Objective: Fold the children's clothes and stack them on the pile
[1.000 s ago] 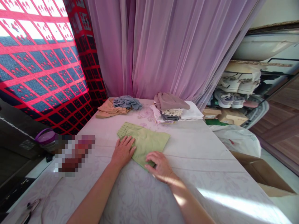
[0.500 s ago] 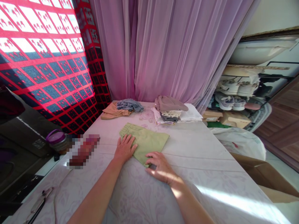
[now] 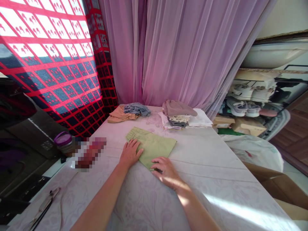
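A pair of light green shorts [image 3: 156,142] lies folded on the table, its gathered waistband toward the far left. My left hand [image 3: 131,153] rests flat on the shorts just below the waistband, fingers stretched out. At the near corner of the cloth is my right hand [image 3: 166,170], its fingers bent and spread, the fingertips touching the edge. Its thumb stays apart from the fingers, and I see no cloth pinched between them.
Tan shorts [image 3: 122,116] and blue denim [image 3: 137,109] lie at the back left. A stack of folded clothes [image 3: 179,109] sits at the back right. Eyeglasses [image 3: 47,202] and a cord lie front left. Beside the table stand a shoe rack [image 3: 276,101] and a cardboard box [image 3: 276,183].
The view has turned slightly left, so everything appears shifted a little to the right. Both hands stay on the green shorts; the right thumb and fingers have drawn slightly closer together.
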A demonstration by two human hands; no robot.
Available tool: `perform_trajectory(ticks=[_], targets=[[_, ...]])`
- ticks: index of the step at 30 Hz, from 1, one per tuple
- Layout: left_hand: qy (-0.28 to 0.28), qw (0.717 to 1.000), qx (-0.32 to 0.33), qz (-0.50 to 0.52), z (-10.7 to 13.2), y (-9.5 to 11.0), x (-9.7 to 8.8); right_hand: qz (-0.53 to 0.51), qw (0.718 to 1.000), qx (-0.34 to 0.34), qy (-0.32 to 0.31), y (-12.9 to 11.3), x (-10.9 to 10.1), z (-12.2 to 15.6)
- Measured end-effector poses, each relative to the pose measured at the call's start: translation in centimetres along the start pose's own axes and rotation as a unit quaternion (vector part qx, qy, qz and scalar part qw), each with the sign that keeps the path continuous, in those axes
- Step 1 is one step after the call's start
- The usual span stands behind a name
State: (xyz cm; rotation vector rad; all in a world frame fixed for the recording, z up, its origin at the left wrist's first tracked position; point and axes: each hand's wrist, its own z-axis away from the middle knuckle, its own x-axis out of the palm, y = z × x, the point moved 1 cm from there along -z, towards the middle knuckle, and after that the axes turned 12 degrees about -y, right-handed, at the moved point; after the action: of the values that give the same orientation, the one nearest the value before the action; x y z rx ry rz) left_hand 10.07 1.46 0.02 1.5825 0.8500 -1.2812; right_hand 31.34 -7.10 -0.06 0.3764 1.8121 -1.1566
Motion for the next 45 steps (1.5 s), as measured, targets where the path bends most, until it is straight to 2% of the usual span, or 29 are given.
perform_trajectory(ticks=[4, 6, 10, 14, 17, 21, 24, 27, 31, 37, 45], targets=[[0.083, 0.993, 0.083, 0.017, 1.3, 0.4, -0.5, -0.020, 1.000, 0.006, -0.017, 0.0, -0.4, 0.1], [0.096, 0.984, 0.145, 0.040, 2.2, 1.1, -0.8, -0.035, 0.999, 0.002, -0.034, 0.1, -0.5, 0.1], [0.061, 0.965, 0.243, 0.075, 3.8, 2.6, -1.1, -0.056, 0.998, 0.001, -0.020, 0.5, -0.4, 0.0], [0.043, 0.958, 0.267, 0.094, 4.4, 3.4, -1.5, -0.046, 0.999, -0.005, -0.007, 0.6, -0.2, -0.1], [0.008, 0.953, 0.283, 0.112, 4.7, 3.9, -1.8, -0.048, 0.999, -0.005, 0.001, 0.5, -0.2, -0.1], [-0.040, 0.960, 0.255, 0.111, 4.8, 4.7, -1.5, -0.085, 0.996, 0.006, 0.013, 0.6, -0.4, -0.4], [-0.029, 0.972, 0.216, 0.092, 4.7, 4.9, -0.8, -0.132, 0.991, 0.013, 0.022, 0.7, -0.8, -0.5], [-0.005, 0.974, 0.218, 0.065, 4.6, 4.9, -0.3, -0.154, 0.987, 0.030, 0.020, 0.4, -1.3, -0.3], [0.010, 0.972, 0.227, 0.052, 4.5, 4.7, -0.1, -0.127, 0.990, 0.060, 0.011, -0.1, -1.3, 0.0], [-0.002, 0.975, 0.208, 0.083, 4.4, 4.8, -0.4, -0.045, 0.997, 0.047, 0.049, 0.4, -0.1, -0.9], [-0.009, 0.965, 0.177, 0.193, 4.2, 5.5, -0.6, -0.006, 0.999, 0.038, 0.030, 0.6, -0.2, -1.1]])
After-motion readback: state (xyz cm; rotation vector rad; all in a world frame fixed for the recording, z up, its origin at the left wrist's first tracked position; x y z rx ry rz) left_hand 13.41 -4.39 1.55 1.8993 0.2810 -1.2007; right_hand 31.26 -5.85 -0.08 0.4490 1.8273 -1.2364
